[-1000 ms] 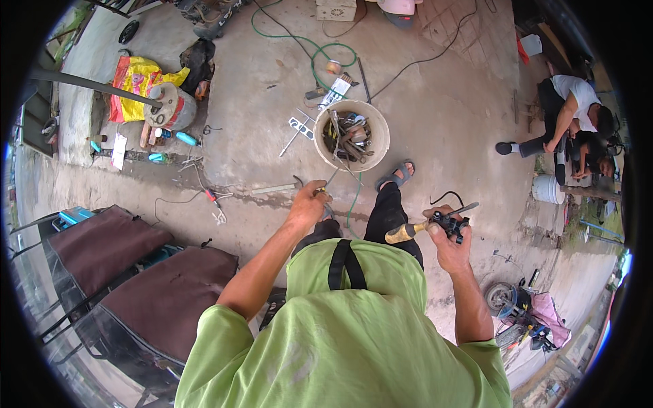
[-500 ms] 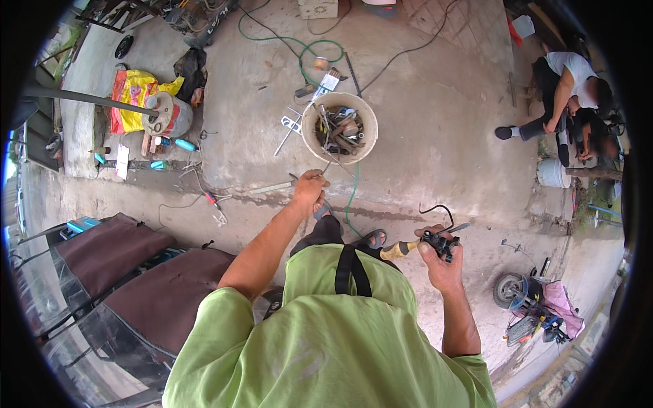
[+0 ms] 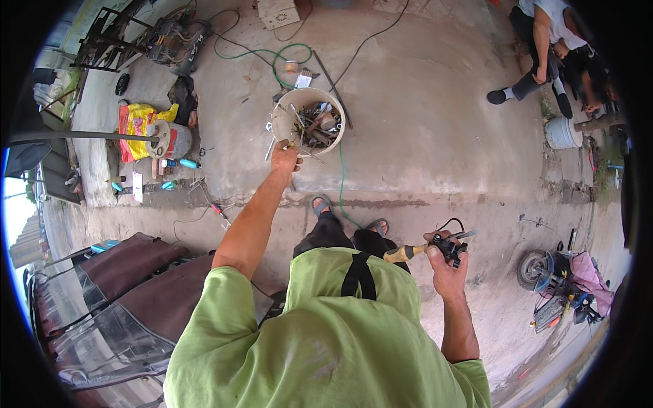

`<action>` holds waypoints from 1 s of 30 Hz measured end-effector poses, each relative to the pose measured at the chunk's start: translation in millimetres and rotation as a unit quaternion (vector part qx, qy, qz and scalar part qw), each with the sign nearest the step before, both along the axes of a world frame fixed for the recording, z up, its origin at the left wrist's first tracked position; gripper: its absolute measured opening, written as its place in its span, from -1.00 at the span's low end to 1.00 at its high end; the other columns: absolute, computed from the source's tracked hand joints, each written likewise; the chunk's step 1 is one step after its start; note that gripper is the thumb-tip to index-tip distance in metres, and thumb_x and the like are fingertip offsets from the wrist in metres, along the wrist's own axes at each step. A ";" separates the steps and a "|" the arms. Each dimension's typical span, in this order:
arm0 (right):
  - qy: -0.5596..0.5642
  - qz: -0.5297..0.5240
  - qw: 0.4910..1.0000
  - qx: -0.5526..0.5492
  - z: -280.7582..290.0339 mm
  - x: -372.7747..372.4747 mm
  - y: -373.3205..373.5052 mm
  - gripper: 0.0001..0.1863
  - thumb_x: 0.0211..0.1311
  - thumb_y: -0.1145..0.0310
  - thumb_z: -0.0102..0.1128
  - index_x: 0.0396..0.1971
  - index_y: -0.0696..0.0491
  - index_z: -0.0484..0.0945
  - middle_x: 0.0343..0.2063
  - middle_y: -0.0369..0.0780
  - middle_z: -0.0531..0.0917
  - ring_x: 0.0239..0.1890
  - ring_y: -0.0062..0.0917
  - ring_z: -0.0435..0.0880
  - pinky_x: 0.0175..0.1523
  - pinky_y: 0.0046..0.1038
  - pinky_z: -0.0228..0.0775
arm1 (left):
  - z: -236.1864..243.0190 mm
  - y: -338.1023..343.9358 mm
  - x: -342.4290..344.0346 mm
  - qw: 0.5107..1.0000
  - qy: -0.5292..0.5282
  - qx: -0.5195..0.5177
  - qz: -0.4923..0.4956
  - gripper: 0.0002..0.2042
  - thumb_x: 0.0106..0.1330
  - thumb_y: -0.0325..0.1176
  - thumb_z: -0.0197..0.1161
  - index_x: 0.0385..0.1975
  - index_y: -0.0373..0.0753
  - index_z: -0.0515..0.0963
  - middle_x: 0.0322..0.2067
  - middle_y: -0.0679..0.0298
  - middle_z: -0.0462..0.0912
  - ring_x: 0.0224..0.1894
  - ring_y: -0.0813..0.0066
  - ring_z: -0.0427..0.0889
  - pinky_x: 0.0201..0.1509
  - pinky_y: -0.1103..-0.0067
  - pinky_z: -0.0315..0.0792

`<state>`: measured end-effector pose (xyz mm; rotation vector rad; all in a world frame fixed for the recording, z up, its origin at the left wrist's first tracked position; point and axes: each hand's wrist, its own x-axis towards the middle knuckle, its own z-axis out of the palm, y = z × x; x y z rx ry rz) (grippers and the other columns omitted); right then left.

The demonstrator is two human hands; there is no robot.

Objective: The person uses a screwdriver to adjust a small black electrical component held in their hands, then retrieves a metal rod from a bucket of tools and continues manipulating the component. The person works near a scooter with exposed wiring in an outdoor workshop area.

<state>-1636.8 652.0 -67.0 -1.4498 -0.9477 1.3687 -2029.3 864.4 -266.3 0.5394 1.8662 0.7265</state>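
Observation:
My left hand (image 3: pixel 286 159) is closed at the near left rim of a cream bucket (image 3: pixel 339 141). The bucket holds many metal tools and loose parts (image 3: pixel 320 125). Thin metal pieces show by my fingers, but what exactly they grip is too small to make out. My right hand (image 3: pixel 447 264), out to the right of my body, is closed around a black mechanical part (image 3: pixel 449 249) with a curved black cable. The same hand holds a tool with a worn yellow handle (image 3: pixel 403 253) pointing left; a grey shaft shows past the part.
A green hose (image 3: pixel 343 180) and a dark bar (image 3: pixel 333 88) lie by the bucket. A white-and-red drum (image 3: pixel 171 141) stands left, a brown-covered vehicle (image 3: pixel 160 302) near left. At right are a seated person (image 3: pixel 541 47), a white bucket (image 3: pixel 563 133) and a small wheeled vehicle (image 3: pixel 544 279).
My left hand has moved forward and left, from before the bucket to its rim. My right hand still holds the black part and the tool. The view has shifted slightly.

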 end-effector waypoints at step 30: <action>0.150 -0.469 0.865 0.093 15.4 276.3 -259.8 -0.57 0.43 0.08 0.30 0.04 0.13 0.64 -0.45 -0.39 0.62 -0.44 -0.74 0.49 -0.35 -0.59 0.27 | 259.1 -216.1 536.1 0.547 -0.127 0.091 -0.822 -0.54 0.33 -0.54 0.39 0.24 -0.31 0.53 -0.10 0.33 0.65 -0.08 0.62 0.58 0.06 0.59 0.49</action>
